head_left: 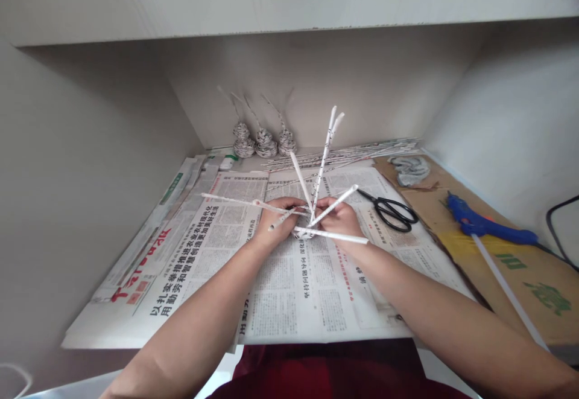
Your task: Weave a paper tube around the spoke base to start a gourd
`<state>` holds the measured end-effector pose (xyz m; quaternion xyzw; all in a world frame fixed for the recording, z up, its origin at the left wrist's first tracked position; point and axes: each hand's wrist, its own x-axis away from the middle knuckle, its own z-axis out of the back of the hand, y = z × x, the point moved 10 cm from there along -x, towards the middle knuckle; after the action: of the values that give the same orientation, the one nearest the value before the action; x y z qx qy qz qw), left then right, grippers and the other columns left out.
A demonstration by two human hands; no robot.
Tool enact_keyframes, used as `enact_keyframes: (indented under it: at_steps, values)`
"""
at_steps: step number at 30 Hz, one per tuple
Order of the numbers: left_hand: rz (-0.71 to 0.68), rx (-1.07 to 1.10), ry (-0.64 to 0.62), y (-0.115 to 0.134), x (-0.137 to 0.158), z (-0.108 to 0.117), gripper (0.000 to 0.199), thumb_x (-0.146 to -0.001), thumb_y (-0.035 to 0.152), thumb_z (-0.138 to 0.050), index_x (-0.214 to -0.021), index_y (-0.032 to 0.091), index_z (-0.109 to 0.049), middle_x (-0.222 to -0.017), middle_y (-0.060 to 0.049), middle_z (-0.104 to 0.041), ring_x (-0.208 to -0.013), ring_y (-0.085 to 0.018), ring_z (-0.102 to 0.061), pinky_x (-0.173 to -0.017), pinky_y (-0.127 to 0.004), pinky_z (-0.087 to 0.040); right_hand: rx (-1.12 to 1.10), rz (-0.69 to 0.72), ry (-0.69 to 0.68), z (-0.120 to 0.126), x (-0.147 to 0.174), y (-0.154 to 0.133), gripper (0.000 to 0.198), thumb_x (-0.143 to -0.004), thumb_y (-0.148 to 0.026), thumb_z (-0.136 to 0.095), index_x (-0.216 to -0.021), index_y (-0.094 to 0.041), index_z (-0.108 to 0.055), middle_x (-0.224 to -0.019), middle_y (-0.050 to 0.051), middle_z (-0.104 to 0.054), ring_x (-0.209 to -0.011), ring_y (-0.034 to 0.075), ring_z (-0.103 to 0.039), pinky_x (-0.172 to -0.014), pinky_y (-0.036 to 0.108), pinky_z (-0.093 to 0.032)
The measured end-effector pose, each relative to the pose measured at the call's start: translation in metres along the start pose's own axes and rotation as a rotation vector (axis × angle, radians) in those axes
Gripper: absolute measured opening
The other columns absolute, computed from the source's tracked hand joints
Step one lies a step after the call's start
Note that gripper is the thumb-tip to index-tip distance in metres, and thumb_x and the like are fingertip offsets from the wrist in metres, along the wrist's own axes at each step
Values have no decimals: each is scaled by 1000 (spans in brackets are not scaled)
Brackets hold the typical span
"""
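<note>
Between my two hands sits a small woven paper piece, with several rolled newspaper sticks fanning up and outward from it. My left hand closes on its left side, fingers curled around the sticks' base. On the opposite side my right hand grips it too, the fingertips partly hidden behind the sticks. Both hands rest low over the spread newspaper. Past them, three finished-looking gourd-shaped paper weavings stand at the back wall, each with a thin stem on top.
Black-handled scissors lie right of my right hand. A blue glue gun with a white glue stick rests on cardboard at the right, near a crumpled grey wad. Loose paper sticks lie along the back; side walls enclose the surface.
</note>
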<state>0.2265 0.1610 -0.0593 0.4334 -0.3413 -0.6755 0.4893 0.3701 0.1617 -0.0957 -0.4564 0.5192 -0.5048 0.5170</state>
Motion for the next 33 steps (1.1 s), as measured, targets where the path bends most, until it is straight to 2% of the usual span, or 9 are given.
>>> enact_keyframes:
  at_steps: [6,13,18,22,25,29,33]
  values:
    - [43,11,-32,1,1,-3,19,-72,15,-54,-83,17,-70,-75,-4,-69,-70,-16,-62,-65,-25,-47,1,-33,-35,-2,2,-4,24,-61,-30,-69,-80,-17,-62,-67,2,-66,-58,17,-61,-54,27,-48]
    - [82,126,-127,-8,0,-12,19,-73,22,-56,-86,17,-70,-73,-4,-68,-65,-15,-60,-59,-24,-46,102,35,-69,-2,3,-10,22,-64,-28,-64,-85,-19,-63,-72,3,-67,-60,18,-63,-54,29,-50]
    - [16,141,-125,-4,-1,-12,18,-73,26,-58,-84,17,-70,-80,-6,-70,-75,-18,-62,-67,-27,-47,144,84,-54,-3,6,-21,19,-64,-27,-64,-82,-20,-63,-73,2,-66,-63,18,-62,-57,28,-48]
    - [-40,38,-63,1,-1,-10,15,-76,22,-54,-79,17,-68,-76,-4,-68,-73,-17,-61,-68,-27,-45,172,133,-88,-6,7,-27,22,-65,-24,-62,-87,-20,-62,-73,2,-65,-63,17,-60,-56,27,-46]
    - [-39,-39,-26,-1,-1,-9,11,-75,20,-55,-77,17,-65,-75,-2,-67,-70,-15,-59,-67,-26,-44,395,265,-83,-4,9,-41,26,-66,-22,-60,-92,-20,-63,-78,3,-63,-67,17,-59,-62,28,-46]
    - [-46,-46,-17,-3,-1,-10,11,-76,21,-54,-77,17,-65,-74,-2,-66,-70,-15,-59,-66,-25,-44,752,450,-71,-5,15,-64,19,-69,-20,-58,-86,-20,-66,-84,5,-58,-75,19,-54,-70,31,-42]
    - [1,8,-24,-4,0,-11,11,-74,22,-58,-77,17,-67,-73,-3,-68,-68,-15,-60,-63,-24,-45,958,571,-70,-12,23,-77,14,-70,-21,-58,-82,-20,-64,-89,7,-60,-90,25,-48,-80,36,-35]
